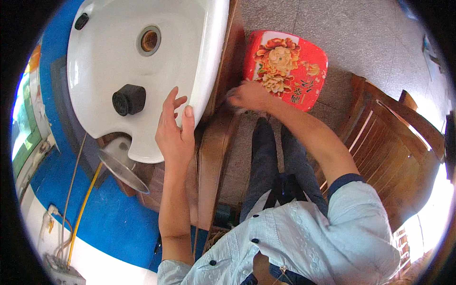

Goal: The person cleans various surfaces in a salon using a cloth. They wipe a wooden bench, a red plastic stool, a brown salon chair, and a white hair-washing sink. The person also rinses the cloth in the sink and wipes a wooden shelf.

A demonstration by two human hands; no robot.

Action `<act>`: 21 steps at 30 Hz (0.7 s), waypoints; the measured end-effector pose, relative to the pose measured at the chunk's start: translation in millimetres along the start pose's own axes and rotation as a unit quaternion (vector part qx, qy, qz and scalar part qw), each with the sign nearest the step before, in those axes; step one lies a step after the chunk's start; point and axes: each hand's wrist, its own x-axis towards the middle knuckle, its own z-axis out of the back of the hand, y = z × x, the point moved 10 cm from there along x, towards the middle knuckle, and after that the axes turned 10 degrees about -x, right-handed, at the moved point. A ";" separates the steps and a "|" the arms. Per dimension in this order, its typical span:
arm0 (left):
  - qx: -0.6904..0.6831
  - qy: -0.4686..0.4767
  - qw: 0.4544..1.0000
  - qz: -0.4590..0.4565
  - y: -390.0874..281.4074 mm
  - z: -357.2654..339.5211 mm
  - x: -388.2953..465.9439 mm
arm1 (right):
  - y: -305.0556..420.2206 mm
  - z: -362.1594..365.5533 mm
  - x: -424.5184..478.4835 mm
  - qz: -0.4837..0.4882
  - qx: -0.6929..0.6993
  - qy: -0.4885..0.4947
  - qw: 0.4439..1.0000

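A white ceramic basin [171, 67] lies before me, with a drain hole [149, 40] and a curved notch in its rim. My left hand [175, 124] is over the basin near its right rim, fingers apart and holding nothing. Inside the basin sits a black blocky piece [133, 99] with a round end. My right hand [249, 96] is blurred, fingers curled, between the brown wooden side of the basin stand [224, 71] and a red stool [306, 71] with a floral print. Whether something is in that hand cannot be made out.
A smaller black piece [81, 21] sits at the basin's far-left edge. Below the notch is a round, shiny dish-like object [123, 172]. A yellow hose [85, 210] runs along the blue wall. At right stands a slatted wooden chair [388, 149] on the speckled floor [342, 25].
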 end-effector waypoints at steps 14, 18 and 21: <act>0.035 0.000 0.998 -0.044 -14.2 -9.9 4.8 | -34.7 -74.2 -27.4 -0.193 0.273 -0.233 0.913; 0.042 -0.009 0.998 -0.050 -6.8 -5.9 4.8 | 22.4 -49.1 -65.8 -0.131 0.293 -0.309 0.895; 0.045 -0.025 0.998 -0.032 -6.2 -0.4 -4.1 | 77.4 -20.4 -74.4 -0.007 0.286 -0.224 0.932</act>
